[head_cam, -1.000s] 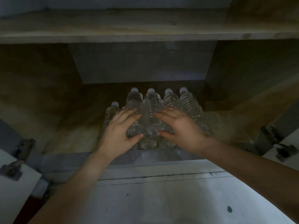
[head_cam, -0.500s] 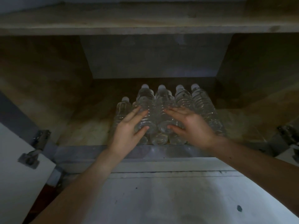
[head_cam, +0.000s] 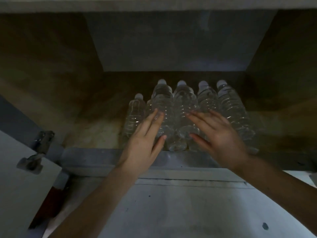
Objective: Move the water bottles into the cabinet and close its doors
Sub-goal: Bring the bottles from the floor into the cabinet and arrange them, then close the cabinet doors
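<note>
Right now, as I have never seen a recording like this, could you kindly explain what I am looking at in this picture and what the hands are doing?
There is no machine here: a person wears a wide-angle camera on the head, so the one picture looks forward and down along both bare forearms. The left hand and the right hand reach into an open cabinet. On its floor lies a cluster of clear water bottles, on their sides, white caps toward the back wall. Both hands have straight fingers laid on top of the bottles, as if pressing or pushing them; neither grips anything. At the lower left, the white left door stands open on its metal hinge, so closing is not yet done.
</note>
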`<state>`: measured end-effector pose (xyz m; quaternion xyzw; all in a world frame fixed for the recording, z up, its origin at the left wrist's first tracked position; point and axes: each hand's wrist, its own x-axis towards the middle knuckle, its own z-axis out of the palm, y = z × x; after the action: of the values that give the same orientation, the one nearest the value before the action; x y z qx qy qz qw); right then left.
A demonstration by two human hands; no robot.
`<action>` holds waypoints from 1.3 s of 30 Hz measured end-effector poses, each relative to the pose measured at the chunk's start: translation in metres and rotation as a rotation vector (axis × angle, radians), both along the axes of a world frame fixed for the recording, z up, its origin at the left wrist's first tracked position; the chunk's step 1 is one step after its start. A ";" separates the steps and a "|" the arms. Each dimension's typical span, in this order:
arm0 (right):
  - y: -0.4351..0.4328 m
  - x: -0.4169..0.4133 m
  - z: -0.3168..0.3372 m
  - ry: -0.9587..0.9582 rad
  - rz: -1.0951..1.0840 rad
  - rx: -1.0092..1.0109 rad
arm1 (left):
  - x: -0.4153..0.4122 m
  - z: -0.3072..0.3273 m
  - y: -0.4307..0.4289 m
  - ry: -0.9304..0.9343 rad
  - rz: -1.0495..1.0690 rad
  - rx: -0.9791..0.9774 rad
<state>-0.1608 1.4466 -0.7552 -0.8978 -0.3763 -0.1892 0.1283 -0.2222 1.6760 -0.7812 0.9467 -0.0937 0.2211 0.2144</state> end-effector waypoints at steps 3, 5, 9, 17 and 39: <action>-0.001 -0.025 -0.005 0.020 -0.090 0.031 | -0.027 -0.003 -0.002 -0.036 0.036 -0.031; -0.001 -0.056 -0.010 0.023 -0.112 0.077 | -0.057 -0.006 -0.008 -0.036 0.042 -0.031; -0.007 -0.128 -0.014 0.169 -0.130 0.067 | -0.131 0.006 -0.017 0.156 -0.025 0.062; -0.030 -0.216 0.131 0.428 -0.239 0.005 | -0.226 0.164 -0.039 0.465 -0.035 0.095; -0.154 -0.297 0.796 0.300 -0.508 0.171 | -0.230 0.827 -0.149 0.269 -0.142 0.001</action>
<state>-0.4574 1.2928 0.0403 -0.9671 -0.0991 -0.1118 0.2061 -0.4518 1.5270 0.0462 0.9590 -0.1309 0.0767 0.2396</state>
